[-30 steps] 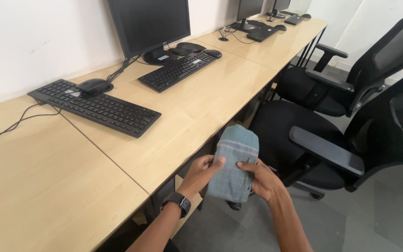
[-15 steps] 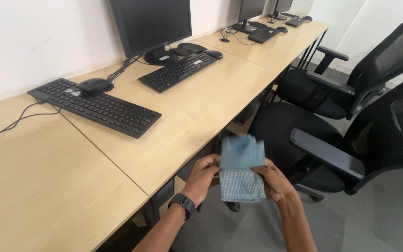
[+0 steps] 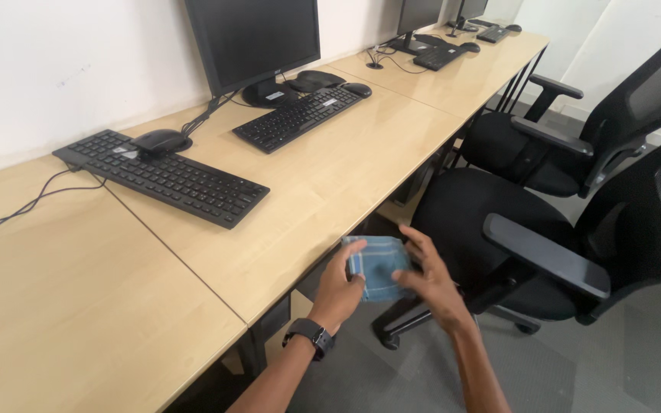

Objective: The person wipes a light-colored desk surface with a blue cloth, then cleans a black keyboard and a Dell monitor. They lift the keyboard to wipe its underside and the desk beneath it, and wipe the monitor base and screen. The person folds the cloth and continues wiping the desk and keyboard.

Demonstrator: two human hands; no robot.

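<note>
A small folded blue checked cloth (image 3: 378,264) is held between both my hands, just off the front edge of the wooden desk (image 3: 323,183). My left hand (image 3: 338,287), with a black watch on its wrist, grips the cloth's left side. Against the cloth's right side presses my right hand (image 3: 428,281), its fingers partly spread over the cloth. The cloth is folded into a compact square.
A black keyboard (image 3: 162,177) and mouse (image 3: 158,140) lie on the desk to the left. Further back stand a monitor (image 3: 258,38), a second keyboard (image 3: 296,116) and more sets. Two black office chairs (image 3: 529,245) stand close on the right over grey floor.
The cloth was longer and hung down; it has been folded over into a smaller square. Both hands moved slightly up and left toward the desk edge.
</note>
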